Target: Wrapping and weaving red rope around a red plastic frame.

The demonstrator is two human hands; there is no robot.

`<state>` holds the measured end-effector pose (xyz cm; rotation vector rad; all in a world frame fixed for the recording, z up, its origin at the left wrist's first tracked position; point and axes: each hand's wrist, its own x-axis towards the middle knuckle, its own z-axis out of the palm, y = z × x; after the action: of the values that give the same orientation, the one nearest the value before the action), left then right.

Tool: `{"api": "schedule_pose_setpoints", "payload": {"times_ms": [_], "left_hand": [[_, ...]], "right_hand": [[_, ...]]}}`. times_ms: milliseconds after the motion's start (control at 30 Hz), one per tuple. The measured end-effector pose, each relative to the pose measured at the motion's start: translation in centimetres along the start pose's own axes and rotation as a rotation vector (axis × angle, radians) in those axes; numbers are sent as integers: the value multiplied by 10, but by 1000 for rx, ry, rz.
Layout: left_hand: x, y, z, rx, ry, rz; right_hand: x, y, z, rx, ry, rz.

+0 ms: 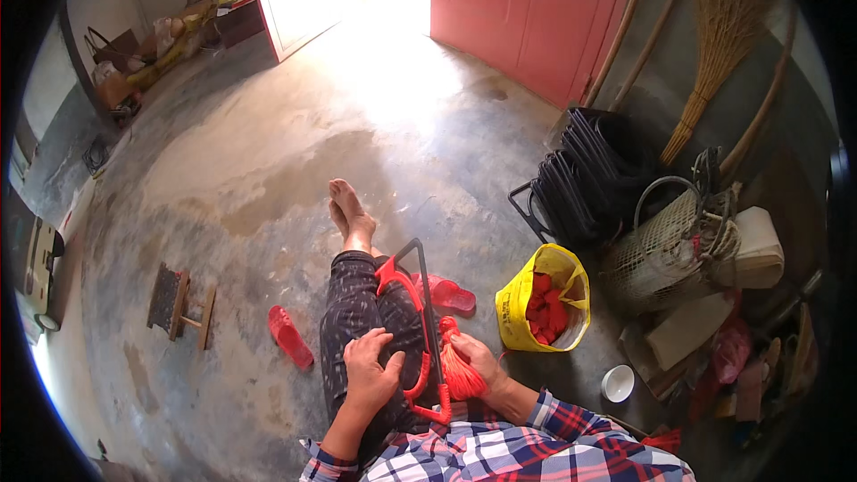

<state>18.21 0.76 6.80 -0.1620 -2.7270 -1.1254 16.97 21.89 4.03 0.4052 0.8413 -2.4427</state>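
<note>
A red tassel [461, 373] is in my right hand [480, 359], whose fingers close on its top while the strands hang toward my lap. Across my thighs rests a narrow black frame [427, 303] with red cord [418, 378] running along it and wrapped at its near end. My left hand [370, 368] hovers over my thigh, left of the frame, fingers and thumb apart and nothing visible in it. To the right of my legs stands a yellow bag [511, 311] holding several red bundles [546, 308], which look like more tassels.
Red slippers [290, 337] lie on the concrete floor around my legs. A small wooden stool [183, 311] is at left. At right are stacked black frames [580, 183], a mesh basket [656, 250], a white bowl [618, 384] and a straw broom [714, 45]. Red doors [527, 13] stand ahead.
</note>
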Motion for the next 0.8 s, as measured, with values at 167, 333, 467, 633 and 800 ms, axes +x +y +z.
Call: {"api": "schedule_pose_setpoints", "payload": {"times_ms": [167,333,467,633,800], "left_hand": [[-1,-3,0,1,19,5],[0,0,-4,-59,56,3],[5,15,-15,-155,41,4],[15,37,-26,-280,7,106],[21,44,-24,-354,5,99]], "right_hand": [[2,1,-9,-33,-43,19],[-4,-2,-5,-19,7,-30],[-21,-18,16,-92,16,-79],[-41,-48,32,-469,-12,-414],[-43,-72,31,-462,-36,-588]]}}
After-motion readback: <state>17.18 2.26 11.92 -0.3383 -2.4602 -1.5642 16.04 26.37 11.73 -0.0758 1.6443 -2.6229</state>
